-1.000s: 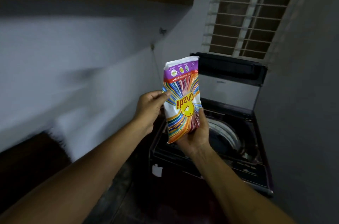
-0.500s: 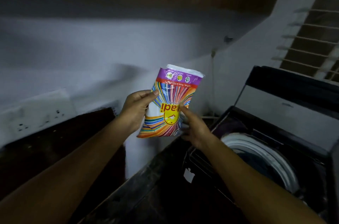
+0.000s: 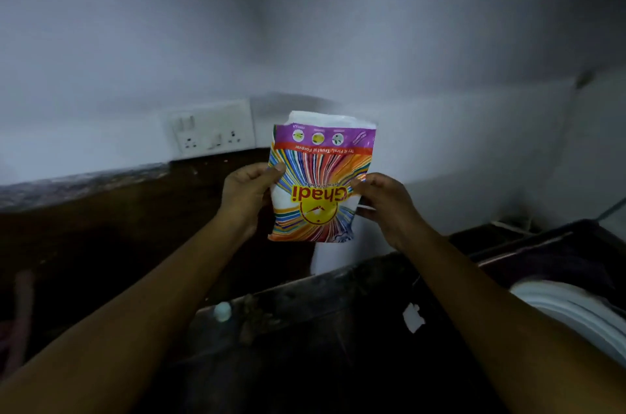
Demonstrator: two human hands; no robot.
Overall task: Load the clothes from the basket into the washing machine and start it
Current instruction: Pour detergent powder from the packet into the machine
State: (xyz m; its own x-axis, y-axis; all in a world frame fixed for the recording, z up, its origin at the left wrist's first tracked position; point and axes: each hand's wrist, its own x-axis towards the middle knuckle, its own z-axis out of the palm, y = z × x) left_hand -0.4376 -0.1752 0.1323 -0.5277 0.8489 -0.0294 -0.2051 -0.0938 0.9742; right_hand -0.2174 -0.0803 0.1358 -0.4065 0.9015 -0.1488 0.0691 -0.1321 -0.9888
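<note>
A colourful striped detergent packet (image 3: pixel 320 180) is held upside down in front of the wall, its print reading inverted. My left hand (image 3: pixel 245 195) grips its left edge with thumb on the front. My right hand (image 3: pixel 381 202) pinches its right edge. The washing machine (image 3: pixel 555 281) shows only at the right edge, dark-bodied with the white rim of its open tub visible. No clothes and no basket are in view.
A white switch and socket plate (image 3: pixel 211 129) is fixed to the wall left of the packet. A dark ledge (image 3: pixel 101 210) runs below the wall. A small white round thing (image 3: pixel 222 310) lies on the dark surface below my arms.
The view has swung left, away from the machine and towards the wall socket. My right hand shifted from the packet's front to its right edge, and both hands carried it along.
</note>
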